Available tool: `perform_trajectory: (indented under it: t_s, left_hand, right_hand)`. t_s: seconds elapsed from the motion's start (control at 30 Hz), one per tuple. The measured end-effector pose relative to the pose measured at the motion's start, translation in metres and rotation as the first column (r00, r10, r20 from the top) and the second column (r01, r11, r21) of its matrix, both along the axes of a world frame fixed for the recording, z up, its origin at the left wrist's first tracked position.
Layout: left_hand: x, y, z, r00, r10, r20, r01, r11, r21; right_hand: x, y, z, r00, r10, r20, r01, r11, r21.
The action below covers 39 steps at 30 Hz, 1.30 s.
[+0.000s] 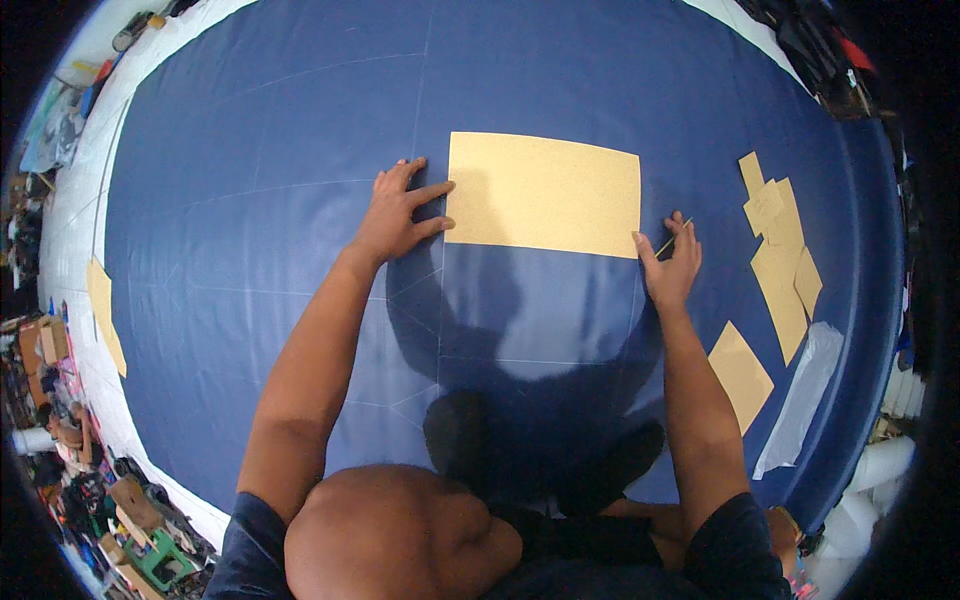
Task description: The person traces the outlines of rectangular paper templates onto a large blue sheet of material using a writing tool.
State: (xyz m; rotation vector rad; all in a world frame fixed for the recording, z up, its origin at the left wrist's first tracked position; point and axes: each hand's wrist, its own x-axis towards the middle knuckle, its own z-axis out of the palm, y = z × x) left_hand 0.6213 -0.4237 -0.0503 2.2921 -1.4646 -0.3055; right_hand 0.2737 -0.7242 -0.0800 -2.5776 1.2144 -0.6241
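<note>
A rectangular yellow cardboard template (545,195) lies flat on a large dark blue sheet of material (300,120) marked with thin pale lines. At its left edge, my left hand (400,212) rests with fingers spread, fingertips touching the border. My right hand (674,262) is by the lower right corner, its thumb on the card's edge. Between its fingers it holds a thin yellowish pen-like stick (668,246); the exact kind is too small to tell. Pale lines on the blue sheet run close to the card's left side and below it.
Several yellow card pieces (780,265) overlap at the right, with a single one (740,375) nearer me. A strip of translucent plastic (803,400) lies beside them, near the rolled blue edge (868,300). Another card piece (104,315) sits far left. Clutter (140,520) lines the lower left.
</note>
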Motion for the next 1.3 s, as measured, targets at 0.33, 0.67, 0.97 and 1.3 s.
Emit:
perform_trajectory:
  t_s: [0.33,0.67,0.97,1.3]
  left_hand:
    - [0.003,-0.005,-0.011,1.0,-0.017,-0.013,0.016,0.998,-0.057]
    - [-0.005,-0.005,0.0,0.999,0.016,-0.046,-0.014,0.999,0.043]
    - [-0.002,-0.004,0.002,0.999,0.024,-0.046,-0.023,0.999,0.038]
    - [-0.001,-0.004,-0.001,1.0,-0.009,-0.008,0.009,1.0,0.01]
  right_hand:
    - [-0.004,-0.004,0.001,0.999,0.018,0.027,-0.017,1.0,-0.02]
    - [-0.001,0.001,0.007,0.998,-0.055,-0.013,0.056,0.991,0.123]
    - [0.001,-0.001,-0.002,0.999,-0.038,0.038,0.036,0.998,0.05]
    - [-0.001,0.001,0.0,1.0,-0.026,-0.002,0.026,0.999,0.03]
